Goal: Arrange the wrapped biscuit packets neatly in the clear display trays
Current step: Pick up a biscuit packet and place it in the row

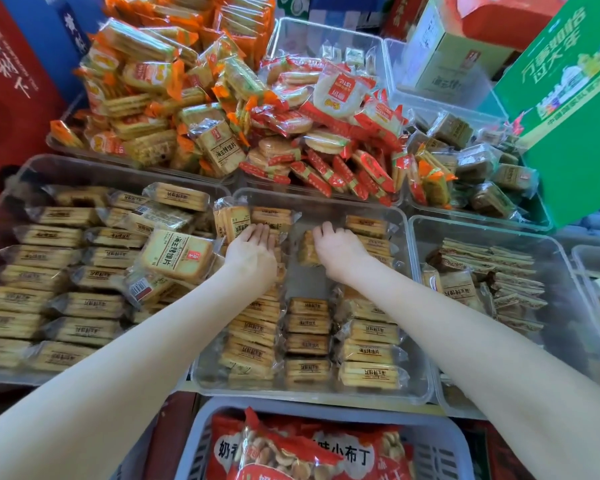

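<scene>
Wrapped tan biscuit packets [307, 370] stand in three rows along the near end of the clear plastic display tray [417, 393]. Farther in, the left hand [253, 245] lies flat with straight fingers on the left row, while the right hand [336, 245] curls round one packet [307, 252] in the tray's bare middle.

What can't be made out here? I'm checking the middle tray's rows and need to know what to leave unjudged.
- Head view: the packets under the left hand are covered by its palm and fingers.
- The right hand curls over a packet; its grip is hidden behind the knuckles.
- The middle tray has a gap in its centre row; glare blurs the floor there.
- The basket is cut off by the bottom edge.
</scene>
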A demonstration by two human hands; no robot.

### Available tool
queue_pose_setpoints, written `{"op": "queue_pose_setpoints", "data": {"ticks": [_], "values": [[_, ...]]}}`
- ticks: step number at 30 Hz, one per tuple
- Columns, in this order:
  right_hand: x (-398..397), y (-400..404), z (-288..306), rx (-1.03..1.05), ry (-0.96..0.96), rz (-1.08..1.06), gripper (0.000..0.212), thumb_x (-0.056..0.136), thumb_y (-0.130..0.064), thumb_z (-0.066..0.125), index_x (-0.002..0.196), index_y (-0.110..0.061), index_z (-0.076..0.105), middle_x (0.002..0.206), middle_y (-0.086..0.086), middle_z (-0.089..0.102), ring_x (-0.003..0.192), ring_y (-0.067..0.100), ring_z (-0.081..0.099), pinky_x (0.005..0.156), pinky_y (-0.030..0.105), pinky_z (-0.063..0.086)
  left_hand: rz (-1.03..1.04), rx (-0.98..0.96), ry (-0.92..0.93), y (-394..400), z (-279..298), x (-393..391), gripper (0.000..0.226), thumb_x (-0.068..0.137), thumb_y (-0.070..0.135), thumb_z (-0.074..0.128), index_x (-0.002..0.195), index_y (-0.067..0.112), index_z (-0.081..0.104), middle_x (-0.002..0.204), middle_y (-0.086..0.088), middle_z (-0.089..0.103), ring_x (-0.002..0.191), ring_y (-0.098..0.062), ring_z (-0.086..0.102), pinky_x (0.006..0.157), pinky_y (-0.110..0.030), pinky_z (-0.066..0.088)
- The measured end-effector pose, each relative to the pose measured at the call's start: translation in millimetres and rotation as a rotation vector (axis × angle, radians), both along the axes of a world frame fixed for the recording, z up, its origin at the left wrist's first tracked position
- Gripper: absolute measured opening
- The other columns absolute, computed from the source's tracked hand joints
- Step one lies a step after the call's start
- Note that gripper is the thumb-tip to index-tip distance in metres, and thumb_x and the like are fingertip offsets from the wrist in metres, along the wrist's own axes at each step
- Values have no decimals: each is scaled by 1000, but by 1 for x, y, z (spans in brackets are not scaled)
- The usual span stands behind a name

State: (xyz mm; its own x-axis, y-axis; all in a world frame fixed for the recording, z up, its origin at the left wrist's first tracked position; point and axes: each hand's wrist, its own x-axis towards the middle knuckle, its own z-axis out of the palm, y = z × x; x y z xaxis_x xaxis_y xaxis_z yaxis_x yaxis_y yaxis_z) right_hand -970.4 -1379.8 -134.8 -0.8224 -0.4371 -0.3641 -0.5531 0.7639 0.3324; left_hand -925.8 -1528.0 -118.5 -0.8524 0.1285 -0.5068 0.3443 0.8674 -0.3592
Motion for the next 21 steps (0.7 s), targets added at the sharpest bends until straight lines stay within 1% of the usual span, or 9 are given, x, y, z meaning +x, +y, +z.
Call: {"op": "queue_pose_setpoints", "data": {"ticks": [5, 8, 12, 14, 17, 18, 21], "values": [[-6, -29, -8, -5, -18, -72, 62, 83, -8, 63, 135, 4, 33, 128, 20, 47, 112, 35, 54, 88, 35, 44, 11, -8, -25, 4, 1, -3, 59, 103, 34, 12, 147, -2, -4, 157, -18, -5, 146, -27, -4, 119, -38, -4], [-8, -26, -16, -41, -1, -23, 60, 82, -5, 64, 134, 3, 35, 127, 19, 49, 112, 34, 53, 90, 36, 44, 6, -1, -28, 4, 1, -2, 61, 103, 36, 12, 147, -2, -4, 157, -18, -4, 146, -27, -3, 119, -37, -4], [-12, -14, -20, -61, -21, 17, 55, 84, -2, 59, 134, 1, 36, 131, 19, 46, 116, 34, 51, 94, 36, 43, -20, 6, 16, 0, 1, 0, 62, 103, 38, 12, 148, -1, -3, 157, -17, -3, 146, -26, -3, 118, -37, -4], [-12, -16, -24, -61, -65, -40, 55, 86, 2, 55, 136, 2, 32, 136, 21, 42, 119, 36, 49, 92, 38, 44, -29, -6, 15, -1, -1, 1, 60, 103, 36, 13, 148, 0, -3, 157, -16, -3, 146, -25, -3, 118, -37, -4], [-12, -15, -32, -97, -105, -80, 55, 88, 6, 50, 138, 3, 28, 136, 22, 39, 118, 35, 51, 83, 39, 47, -43, -3, 12, -3, -5, -1, 58, 103, 33, 12, 147, -1, -5, 157, -17, -5, 146, -25, -4, 117, -37, -5], [-12, -13, -33, -102, -108, -80, 53, 89, 5, 49, 138, 3, 29, 136, 22, 39, 119, 35, 49, 84, 38, 47, -39, 5, 9, -3, -6, -1, 58, 103, 32, 11, 147, -1, -5, 157, -17, -6, 146, -26, -4, 118, -37, -5], [-11, -13, -35, -101, -80, -107, 52, 89, 1, 51, 138, 3, 31, 140, 20, 37, 128, 34, 36, 95, 36, 43, -24, 11, 17, 1, -8, -2, 57, 103, 31, 10, 147, -1, -5, 157, -17, -6, 146, -26, -4, 117, -37, -5]]}}
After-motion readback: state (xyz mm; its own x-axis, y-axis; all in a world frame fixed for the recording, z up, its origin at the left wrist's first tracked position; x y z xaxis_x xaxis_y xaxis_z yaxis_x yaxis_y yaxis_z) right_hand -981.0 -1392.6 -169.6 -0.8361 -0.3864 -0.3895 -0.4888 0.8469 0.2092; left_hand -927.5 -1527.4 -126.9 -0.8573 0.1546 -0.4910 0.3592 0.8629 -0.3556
